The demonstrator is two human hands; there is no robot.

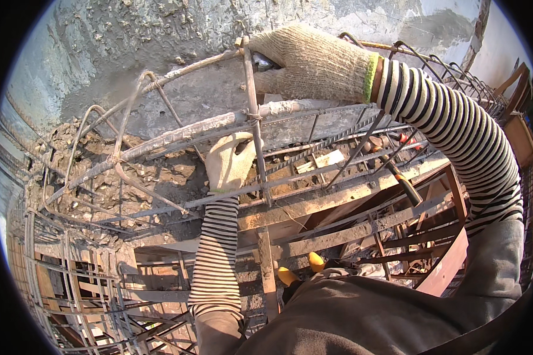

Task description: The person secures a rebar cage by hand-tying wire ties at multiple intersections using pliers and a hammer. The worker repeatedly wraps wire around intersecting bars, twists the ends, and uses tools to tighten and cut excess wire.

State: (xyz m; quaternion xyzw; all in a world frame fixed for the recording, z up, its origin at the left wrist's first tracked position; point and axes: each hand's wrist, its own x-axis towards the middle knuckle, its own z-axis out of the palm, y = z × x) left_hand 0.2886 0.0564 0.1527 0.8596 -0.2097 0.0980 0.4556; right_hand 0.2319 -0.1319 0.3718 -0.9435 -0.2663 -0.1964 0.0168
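Two gloved hands work on a rebar cage (177,133) set against a rough concrete wall (160,35). The right hand (305,62) is closed around a dark tool at the top of an upright stirrup (251,112), where it meets the upper bar. The left hand (230,161) reaches inside the cage, fingers curled beside the same stirrup, just under a wire tie (254,117); whether it grips anything I cannot tell. A hammer (400,177) lies on planks to the right.
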